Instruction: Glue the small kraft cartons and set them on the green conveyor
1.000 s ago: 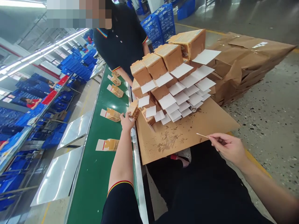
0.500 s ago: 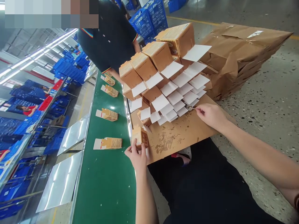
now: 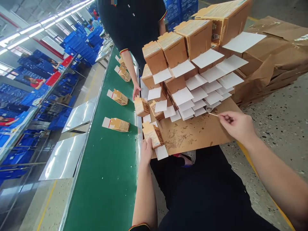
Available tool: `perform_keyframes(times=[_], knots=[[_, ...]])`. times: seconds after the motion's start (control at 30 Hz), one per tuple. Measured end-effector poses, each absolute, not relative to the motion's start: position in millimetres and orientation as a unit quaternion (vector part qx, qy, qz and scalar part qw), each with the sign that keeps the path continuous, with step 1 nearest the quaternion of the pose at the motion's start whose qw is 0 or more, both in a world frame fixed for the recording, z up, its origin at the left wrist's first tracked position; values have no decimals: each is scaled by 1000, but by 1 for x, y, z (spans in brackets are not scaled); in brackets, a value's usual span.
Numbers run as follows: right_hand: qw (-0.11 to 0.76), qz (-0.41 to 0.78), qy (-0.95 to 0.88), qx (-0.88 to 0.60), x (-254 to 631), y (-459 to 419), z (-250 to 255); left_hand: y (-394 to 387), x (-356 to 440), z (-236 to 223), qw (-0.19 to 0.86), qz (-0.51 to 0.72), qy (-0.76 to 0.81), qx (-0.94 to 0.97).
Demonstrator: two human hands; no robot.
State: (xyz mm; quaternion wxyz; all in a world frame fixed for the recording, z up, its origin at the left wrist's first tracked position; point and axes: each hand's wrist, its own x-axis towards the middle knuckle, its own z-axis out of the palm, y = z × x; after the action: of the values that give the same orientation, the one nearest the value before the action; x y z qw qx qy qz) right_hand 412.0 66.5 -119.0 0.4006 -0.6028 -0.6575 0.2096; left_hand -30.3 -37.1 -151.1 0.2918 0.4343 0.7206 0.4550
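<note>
1 carton (image 3: 153, 134) is held by the left hand (image 3: 145, 152), thumb pressed to it, at the left edge of 1 cardboard sheet (image 3: 192, 134). 1 swab (image 3: 213, 114) is pinched by the right hand (image 3: 238, 125) near 1 small dish (image 3: 209, 109). 4 cartons (image 3: 122, 125) counted on the green belt (image 3: 106, 179).

Your carton (image 3: 151, 134), left edge of cardboard sheet (image 3: 199, 134): print too tiny, tbh. Wrapped stack (image 3: 284, 62) right of sheet, cut off.
</note>
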Motion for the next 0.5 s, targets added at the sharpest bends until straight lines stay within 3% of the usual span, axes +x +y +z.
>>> perform_keyframes(times=[0.17,0.3,0.5], knots=[[438,320,-645,-538,369,13,-126,-70,-10,-145,429,596,617,283],[373,381,-732,-423,307,-7,-127,-53,-8,-146,429,616,599,279],[320,341,-819,-332,251,-4,-155,-40,-3,-157,417,597,619,293]])
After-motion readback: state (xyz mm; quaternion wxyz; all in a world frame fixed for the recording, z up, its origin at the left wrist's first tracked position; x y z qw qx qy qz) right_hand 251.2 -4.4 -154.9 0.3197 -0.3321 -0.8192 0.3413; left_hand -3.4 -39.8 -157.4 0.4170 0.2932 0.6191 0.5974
